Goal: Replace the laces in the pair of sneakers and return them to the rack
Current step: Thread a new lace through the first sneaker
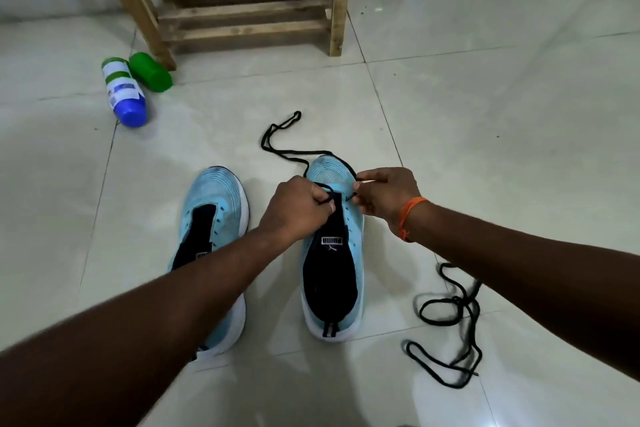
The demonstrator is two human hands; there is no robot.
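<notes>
Two light blue sneakers with black tongues stand toes away from me on the tiled floor. The left sneaker [216, 215] has no lace and my left forearm crosses over its heel. Over the toe end of the right sneaker [334, 274], my left hand [298, 208] pinches a black lace [280, 146] at the left eyelets. My right hand [386, 196] pinches the same lace's other end at the right eyelets. The lace loops forward onto the floor past the toe. A second black lace [450, 319] lies loose in coils on the floor at the right.
A wooden slatted rack [242, 14] stands at the far wall. Two bottles lie on the floor left of it: a green one [150, 71] and a white one with a blue cap [124, 92]. Pale tiled floor surrounds the shoes.
</notes>
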